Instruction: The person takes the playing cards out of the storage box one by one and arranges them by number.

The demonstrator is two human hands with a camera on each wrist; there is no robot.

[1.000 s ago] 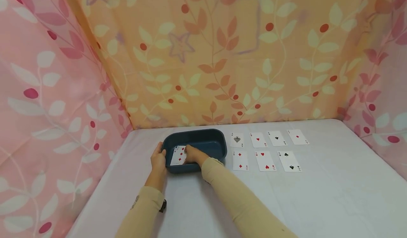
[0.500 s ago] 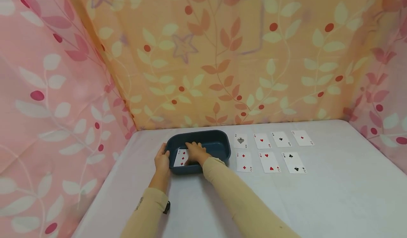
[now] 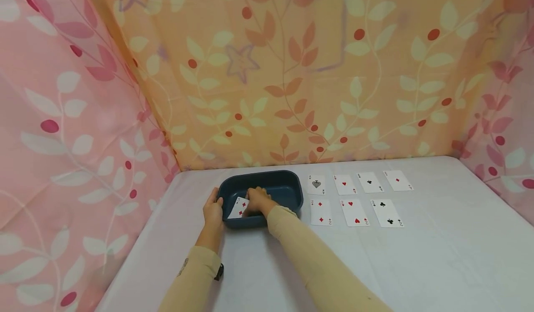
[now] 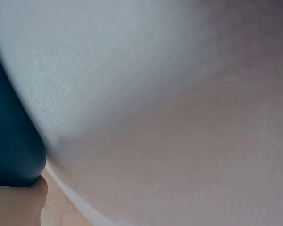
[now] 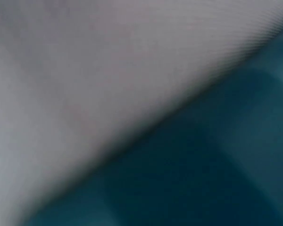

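A dark blue rectangular tub (image 3: 295, 196) stands on the white table. My left hand (image 3: 212, 212) grips its left wall, with the thumb at the rim. In the left wrist view, a finger (image 4: 14, 205) lies against the tub's side. My right hand (image 3: 259, 200) reaches down inside the tub and pinches a diamonds playing card (image 3: 239, 208) by its right side. That card is slanted in the tub's left part, and my fingers cover part of it. The right wrist view shows just the blurred tub wall (image 5: 179, 174) and white cloth, no fingers.
Right of the tub, playing cards lie face up in two rows. The back row holds several aces, including an ace of spades (image 3: 316, 184) and ace of diamonds (image 3: 397, 180). In front lie twos of diamonds (image 3: 321, 212), hearts (image 3: 354, 213) and clubs (image 3: 387, 213). Patterned curtains enclose the table.
In the tub, the diamonds card has turned from lying nearly straight to a slant. My right fingers have drawn together at its side. The left hand keeps its grip on the tub.
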